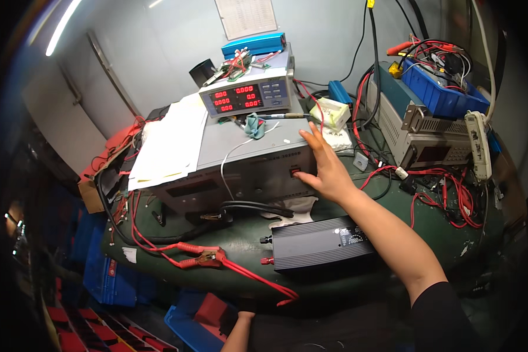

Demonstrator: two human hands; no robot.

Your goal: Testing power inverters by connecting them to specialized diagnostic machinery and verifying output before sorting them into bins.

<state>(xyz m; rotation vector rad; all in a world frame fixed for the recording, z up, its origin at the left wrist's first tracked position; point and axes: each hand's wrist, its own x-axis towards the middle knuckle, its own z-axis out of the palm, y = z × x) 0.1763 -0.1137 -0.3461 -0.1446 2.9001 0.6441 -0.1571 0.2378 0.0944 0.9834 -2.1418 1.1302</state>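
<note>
My right hand (328, 170) reaches to the front right of a large grey power supply box (240, 170). Its fingers are stretched up along the box's right corner, and the thumb lies at a red rocker switch (295, 172). Below that forearm rests a black finned power inverter (317, 243), with one black and one red terminal on its left end. A red battery clamp (208, 257) with red cables lies left of the inverter. Low in the picture, my left hand (247, 314) is in shadow beside a blue bin (188, 320); its fingers are hidden.
A meter with red digits (243, 97) stands on the power supply box, next to white papers (170, 141). At right, stacked instruments (416, 138) carry a blue tray (440, 82) of wires. Red cables (452, 199) and a power strip (479, 146) sit nearby.
</note>
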